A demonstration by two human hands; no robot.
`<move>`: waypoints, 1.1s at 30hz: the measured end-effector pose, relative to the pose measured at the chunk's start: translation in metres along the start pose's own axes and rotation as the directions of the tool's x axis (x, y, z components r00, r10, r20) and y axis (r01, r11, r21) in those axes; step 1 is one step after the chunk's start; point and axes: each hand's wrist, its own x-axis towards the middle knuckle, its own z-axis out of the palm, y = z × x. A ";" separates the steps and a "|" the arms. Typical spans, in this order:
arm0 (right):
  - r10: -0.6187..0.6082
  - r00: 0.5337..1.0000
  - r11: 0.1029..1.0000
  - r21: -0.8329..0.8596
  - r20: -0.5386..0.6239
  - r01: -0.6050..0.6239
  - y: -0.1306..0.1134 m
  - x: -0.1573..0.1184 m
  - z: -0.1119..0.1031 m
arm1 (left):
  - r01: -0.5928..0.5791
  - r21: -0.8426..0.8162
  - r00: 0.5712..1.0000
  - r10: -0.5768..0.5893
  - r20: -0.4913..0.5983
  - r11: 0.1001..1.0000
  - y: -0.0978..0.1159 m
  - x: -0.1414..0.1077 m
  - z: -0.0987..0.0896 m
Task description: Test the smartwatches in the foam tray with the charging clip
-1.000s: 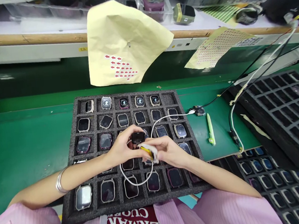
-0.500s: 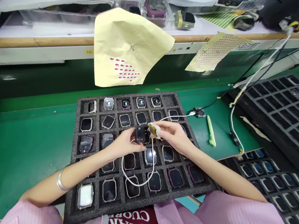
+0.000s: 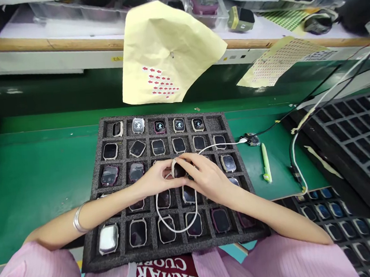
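Note:
Over the middle of a dark foam tray, my left hand and my right hand meet around one watch case. Fingers of both hands are closed on its edges, its dark face partly covered. A white cable loops below the hands; another stretch runs right to a small device on the green table. Most compartments of the tray hold square watch cases, such as a silver-white one at the front left. Several in the top row have lit screens.
A light green pen lies right of the tray. More trays of watches stand at the right. Behind, a shelf edge carries plastic boxes and papers, with a yellow sheet hanging from it. Black and white cables cross the right side.
My hands have come together. The black piece in my left hand and the yellow-marked piece in my right are no longer seen apart; a watch case shows between the fingers. The view has shifted slightly.

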 end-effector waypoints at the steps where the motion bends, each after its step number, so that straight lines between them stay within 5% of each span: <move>1: -0.011 1.000 1.000 -0.025 -0.011 0.010 0.000 0.000 0.000 | -0.005 -0.006 1.000 0.005 0.004 1.000 0.000 0.000 -0.001; 5: -0.068 0.997 0.997 -0.029 -0.042 0.067 0.006 0.003 0.000 | 0.034 0.025 0.999 -0.034 0.017 0.999 0.000 -0.001 -0.002; 13: 0.020 0.996 0.911 0.412 -0.091 0.019 0.025 0.008 0.010 | 0.159 -0.012 0.984 -0.159 -0.077 0.987 0.012 -0.002 0.000; 22: 0.119 0.990 0.846 0.531 -0.080 -0.059 0.018 0.005 0.007 | 0.057 0.060 0.998 -0.059 0.033 0.997 0.011 0.002 -0.006; 25: 0.134 0.991 0.686 0.720 0.020 -0.107 0.021 0.008 0.000 | 0.038 0.033 0.992 -0.042 0.115 0.999 0.010 -0.001 -0.013; 29: 0.153 0.984 0.313 0.940 0.092 -0.137 0.021 0.014 0.001 | 0.052 -0.028 0.961 -0.043 0.273 0.998 0.012 -0.005 -0.022; 31: 0.185 0.980 0.250 0.961 0.072 -0.117 0.019 0.016 0.004 | 0.062 -0.056 0.950 -0.041 0.308 0.997 0.012 -0.007 -0.024; 33: 0.206 0.977 0.283 0.953 0.049 -0.107 0.018 0.018 0.005 | 0.053 -0.090 0.946 -0.021 0.322 0.995 0.012 -0.007 -0.024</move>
